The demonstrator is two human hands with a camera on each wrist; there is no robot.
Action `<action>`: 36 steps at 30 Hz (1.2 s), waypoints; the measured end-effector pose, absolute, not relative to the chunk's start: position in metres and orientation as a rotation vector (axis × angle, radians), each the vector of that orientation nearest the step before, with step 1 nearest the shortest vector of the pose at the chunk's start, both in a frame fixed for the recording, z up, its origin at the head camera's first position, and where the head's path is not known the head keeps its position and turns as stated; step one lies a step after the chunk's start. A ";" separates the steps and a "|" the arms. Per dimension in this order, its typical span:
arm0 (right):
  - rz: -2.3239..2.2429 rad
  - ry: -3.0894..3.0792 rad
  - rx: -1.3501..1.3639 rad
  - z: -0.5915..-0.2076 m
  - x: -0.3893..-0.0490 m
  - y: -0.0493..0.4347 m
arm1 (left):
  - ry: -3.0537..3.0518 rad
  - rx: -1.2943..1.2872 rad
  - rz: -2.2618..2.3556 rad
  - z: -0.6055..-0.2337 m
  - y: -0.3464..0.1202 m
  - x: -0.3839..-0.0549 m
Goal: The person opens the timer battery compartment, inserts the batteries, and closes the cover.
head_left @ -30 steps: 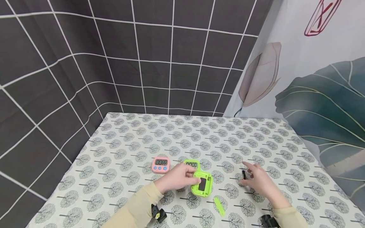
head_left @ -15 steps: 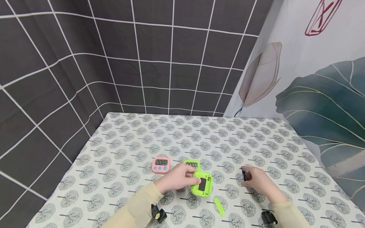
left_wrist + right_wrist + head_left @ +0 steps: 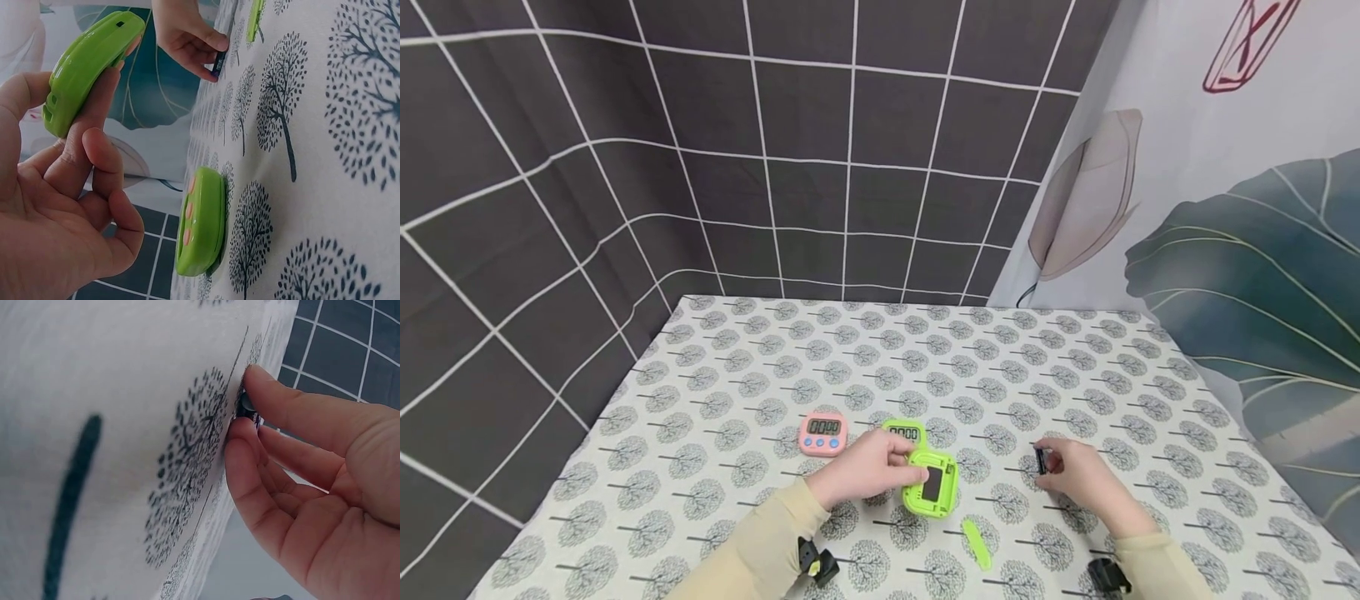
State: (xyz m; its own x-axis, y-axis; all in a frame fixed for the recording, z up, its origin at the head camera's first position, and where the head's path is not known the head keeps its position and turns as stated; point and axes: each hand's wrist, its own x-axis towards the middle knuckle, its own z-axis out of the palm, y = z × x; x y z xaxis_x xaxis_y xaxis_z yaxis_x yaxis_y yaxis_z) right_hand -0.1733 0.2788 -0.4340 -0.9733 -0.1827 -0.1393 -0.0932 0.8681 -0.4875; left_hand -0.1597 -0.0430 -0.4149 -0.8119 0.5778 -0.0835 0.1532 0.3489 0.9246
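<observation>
My left hand (image 3: pixel 871 468) grips a green digital timer (image 3: pixel 943 492) between thumb and fingers, its back turned up and the battery compartment uncovered. The left wrist view shows this green timer edge-on, raised off the cloth. Over to the right, my right hand (image 3: pixel 1081 477) pinches a small dark battery (image 3: pixel 1040 460) by its ends, at the tabletop. In the right wrist view the fingers partly hide the battery (image 3: pixel 249 407). A narrow green battery cover (image 3: pixel 976 543) lies on the cloth between the hands.
A second green timer (image 3: pixel 905 430) lies just beyond the left hand, partly covered by it. To its left sits a pink timer (image 3: pixel 823 435) with blue buttons. Tree-patterned cloth (image 3: pixel 850 367) covers the table, and a dark gridded curtain (image 3: pixel 805 192) hangs behind.
My right hand's thumb and fingers have closed in from spread around the battery to pinching it. The left hand and its timer have stayed in place.
</observation>
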 end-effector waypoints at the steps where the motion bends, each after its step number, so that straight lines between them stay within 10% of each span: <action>1: -0.735 2.864 -0.218 -0.434 -0.173 0.279 | 2.222 0.643 1.455 -0.415 -0.043 -0.160; 36: -1.337 3.080 -0.742 -0.403 -0.134 0.210 | 2.245 0.633 1.459 -0.413 -0.042 -0.158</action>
State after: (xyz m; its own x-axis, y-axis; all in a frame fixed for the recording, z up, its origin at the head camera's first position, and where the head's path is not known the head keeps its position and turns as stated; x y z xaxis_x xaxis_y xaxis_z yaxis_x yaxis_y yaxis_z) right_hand -0.1340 0.2099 -0.4027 -0.8651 -0.2641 0.4265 -0.4919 0.6133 -0.6180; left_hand -0.1575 -0.0421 -0.4131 -0.8227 0.5634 -0.0757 0.1596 0.3567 0.9205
